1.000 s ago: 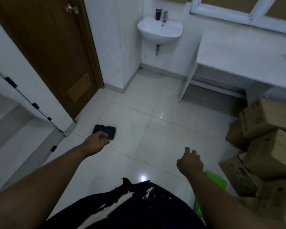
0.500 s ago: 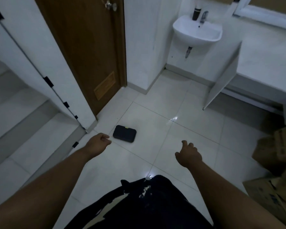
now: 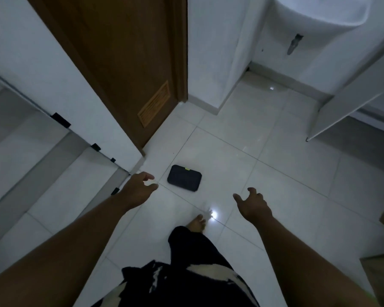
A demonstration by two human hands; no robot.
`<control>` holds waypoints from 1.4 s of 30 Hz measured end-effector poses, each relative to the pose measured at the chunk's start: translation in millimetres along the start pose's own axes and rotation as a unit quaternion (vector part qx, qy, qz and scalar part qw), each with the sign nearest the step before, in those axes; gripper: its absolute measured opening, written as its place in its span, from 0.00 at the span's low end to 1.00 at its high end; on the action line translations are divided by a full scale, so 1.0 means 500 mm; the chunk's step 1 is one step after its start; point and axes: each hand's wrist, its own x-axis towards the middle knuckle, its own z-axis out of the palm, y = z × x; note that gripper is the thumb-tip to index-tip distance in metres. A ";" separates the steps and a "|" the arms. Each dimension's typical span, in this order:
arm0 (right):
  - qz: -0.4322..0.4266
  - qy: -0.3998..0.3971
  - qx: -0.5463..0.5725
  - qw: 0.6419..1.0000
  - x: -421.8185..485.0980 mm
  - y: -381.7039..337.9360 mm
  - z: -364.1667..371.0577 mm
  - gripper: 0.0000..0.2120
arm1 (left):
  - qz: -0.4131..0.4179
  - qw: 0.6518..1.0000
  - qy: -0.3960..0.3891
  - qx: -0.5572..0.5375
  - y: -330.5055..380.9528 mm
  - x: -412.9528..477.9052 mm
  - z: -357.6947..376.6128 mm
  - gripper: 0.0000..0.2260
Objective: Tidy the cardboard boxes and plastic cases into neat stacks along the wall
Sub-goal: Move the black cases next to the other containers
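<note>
Pale glossy floor tiles (image 3: 242, 165) with a light glare spot (image 3: 215, 213); brown wooden door (image 3: 120, 63) with louvred vent (image 3: 154, 104); white walls (image 3: 211, 45); wall-mounted white basin (image 3: 319, 12); steps (image 3: 27, 138) at left.

A dark plastic case (image 3: 184, 177) lies flat on the white tiled floor (image 3: 275, 173), near the foot of the brown door (image 3: 124, 63). The left hand (image 3: 138, 189) hovers just beside it, fingers spread and empty; the right hand (image 3: 254, 204) is also spread and empty. A bare foot (image 3: 196, 224) stands below the case.
</note>
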 end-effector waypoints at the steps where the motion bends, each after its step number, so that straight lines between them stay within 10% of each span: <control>1: 0.005 -0.007 0.005 1.000 0.025 -0.020 0.006 0.39 | -0.006 1.000 -0.004 0.002 0.001 0.024 -0.006 0.17; 12: 0.077 -0.085 0.078 0.990 0.308 -0.151 0.146 0.41 | -0.107 0.992 -0.064 -0.029 -0.049 0.368 0.054 0.31; 20: 0.120 -0.137 0.175 0.968 0.642 -0.136 0.438 0.39 | -0.180 0.979 -0.085 -0.037 -0.270 0.797 0.268 0.28; 28: 0.130 -0.141 0.251 0.949 0.936 -0.106 0.742 0.39 | -0.212 0.966 -0.143 -0.034 -0.492 1.094 0.471 0.47; 36: 0.161 -0.147 0.454 0.864 0.920 -0.099 0.910 0.43 | -0.171 0.970 -0.162 -0.062 -0.517 1.101 0.570 0.10; 42: 0.192 -0.038 0.549 0.813 0.757 0.010 0.842 0.36 | -0.124 0.981 -0.151 -0.015 -0.410 0.976 0.610 0.32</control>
